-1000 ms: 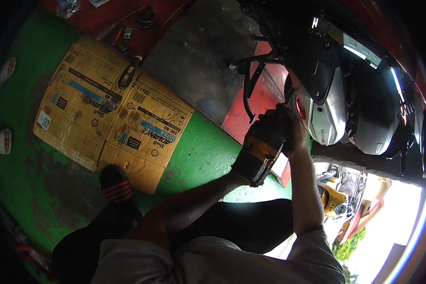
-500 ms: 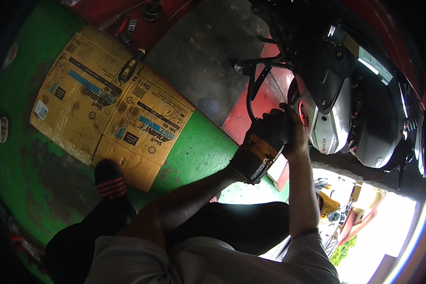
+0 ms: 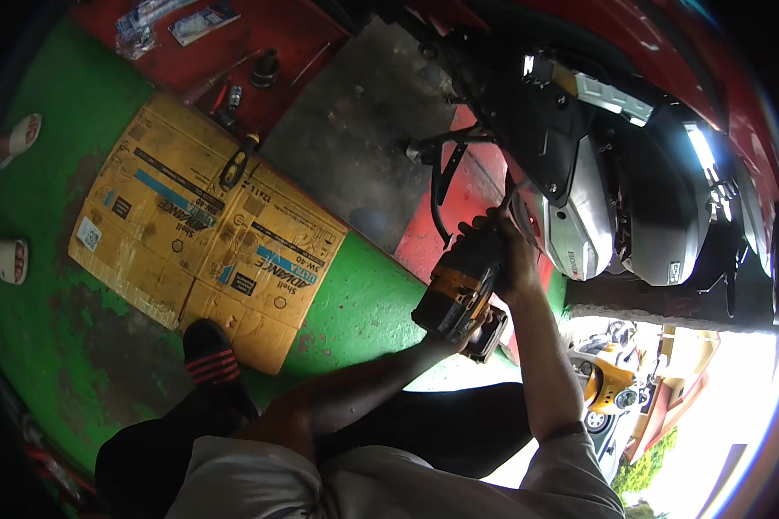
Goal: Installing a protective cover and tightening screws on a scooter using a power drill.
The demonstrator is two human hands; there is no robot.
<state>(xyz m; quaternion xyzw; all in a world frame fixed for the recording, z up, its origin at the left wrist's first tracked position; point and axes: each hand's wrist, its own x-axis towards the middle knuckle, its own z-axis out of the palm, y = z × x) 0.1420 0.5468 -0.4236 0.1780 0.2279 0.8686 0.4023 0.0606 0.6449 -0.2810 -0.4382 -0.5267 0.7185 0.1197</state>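
Note:
In front of me I hold a black and yellow cordless impact wrench [image 3: 453,298]. My left hand [image 3: 466,339] is closed around its grip, mostly hidden behind the body, with the dark battery block [image 3: 486,336] beside it. My right hand [image 3: 517,264] wraps around the tool's nose. The nose points toward the side of a scooter [image 3: 576,221], near its silver and black lower covers. A thin shaft seems to show above my right fingers. What the tip touches, if anything, is hidden by my hand and the dark parts.
A flattened cardboard box [image 3: 169,233] lies on the green floor, with a yellow-black screwdriver [image 3: 239,163] on it. Beyond are a dark socket [image 3: 265,68] and plastic packets [image 3: 203,23]. The black stand [image 3: 444,186] juts out. Another person's sandalled foot [image 3: 13,261] is at left.
The view has shifted, bringing more red floor and the packets in. The impact wrench has turned, so its battery now shows below my left hand. Both hands stay on it.

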